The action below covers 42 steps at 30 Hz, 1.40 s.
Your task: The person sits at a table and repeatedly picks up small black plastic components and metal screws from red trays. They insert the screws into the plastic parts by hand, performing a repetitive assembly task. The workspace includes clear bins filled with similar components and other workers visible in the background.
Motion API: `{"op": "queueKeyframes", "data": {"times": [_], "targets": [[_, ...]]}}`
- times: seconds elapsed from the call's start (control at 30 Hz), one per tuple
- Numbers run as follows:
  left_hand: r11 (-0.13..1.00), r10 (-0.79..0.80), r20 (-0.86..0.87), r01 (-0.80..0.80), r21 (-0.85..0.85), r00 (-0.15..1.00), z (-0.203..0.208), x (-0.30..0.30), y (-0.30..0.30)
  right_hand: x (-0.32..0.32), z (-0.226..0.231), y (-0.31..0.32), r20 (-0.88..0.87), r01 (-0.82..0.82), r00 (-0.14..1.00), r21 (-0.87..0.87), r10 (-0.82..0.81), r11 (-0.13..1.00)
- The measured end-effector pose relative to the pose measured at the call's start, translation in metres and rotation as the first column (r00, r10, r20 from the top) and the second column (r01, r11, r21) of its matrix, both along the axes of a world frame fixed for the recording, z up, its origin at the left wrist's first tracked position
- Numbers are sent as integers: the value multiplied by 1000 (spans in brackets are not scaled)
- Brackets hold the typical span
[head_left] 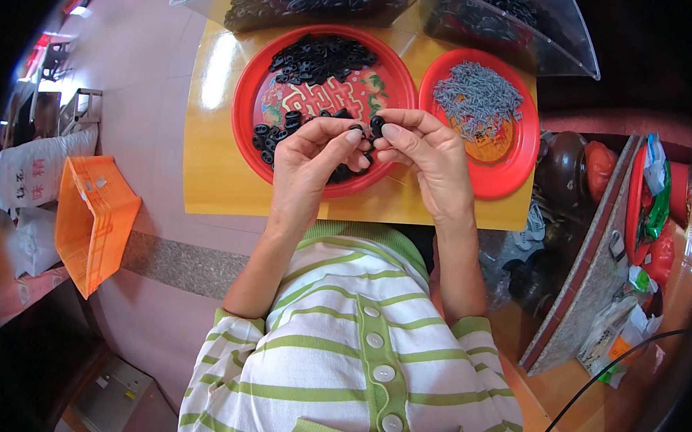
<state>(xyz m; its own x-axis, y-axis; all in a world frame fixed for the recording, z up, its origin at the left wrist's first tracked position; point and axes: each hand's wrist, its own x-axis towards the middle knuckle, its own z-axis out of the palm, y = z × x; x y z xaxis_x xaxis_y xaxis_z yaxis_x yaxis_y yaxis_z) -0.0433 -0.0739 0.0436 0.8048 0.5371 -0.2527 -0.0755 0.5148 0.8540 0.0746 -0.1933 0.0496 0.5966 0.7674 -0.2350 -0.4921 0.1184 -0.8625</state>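
Both hands meet above a red round tray [242, 101] with a patterned middle. My left hand [306, 155] pinches a small black plastic part [356, 127] between thumb and forefinger. My right hand [435, 158] grips another small rounded black part [377, 125], close beside the first; whether the two touch I cannot tell. A heap of flat black pieces [323, 57] with holes lies at the tray's far side. Thicker black parts [268, 140] sit at its near left, and more are partly hidden under my hands.
A smaller red tray [527, 143] to the right holds a pile of small grey screw-like pins [477, 98]. Clear bins [520, 33] of black parts stand at the yellow table's [208, 162] far edge. An orange crate [116, 204] is at the left on the floor; a cluttered shelf stands right.
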Motion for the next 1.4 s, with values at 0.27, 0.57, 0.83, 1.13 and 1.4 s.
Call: {"op": "queueKeyframes", "data": {"times": [0.27,0.57,0.83,1.13,1.4], "targets": [[992,15,-50,-9,126,999,3,0,0,-5,5,-1,121,25,992,-45,-19,999],[996,-15,-12,16,88,1000,3,-1,-1,-11,5,2,193,59,980,-50,-49,997],[1000,-12,10,11,22,1000,1,-1,0,-12,2,5,191,73,979,-30,-66,997],[999,-40,43,41,-16,998,-1,2,2,-16,1,6,266,88,961,-31,-77,996],[992,-103,55,106,-65,993,-7,2,12,-17,-4,11,407,86,912,-57,-56,995]]}}
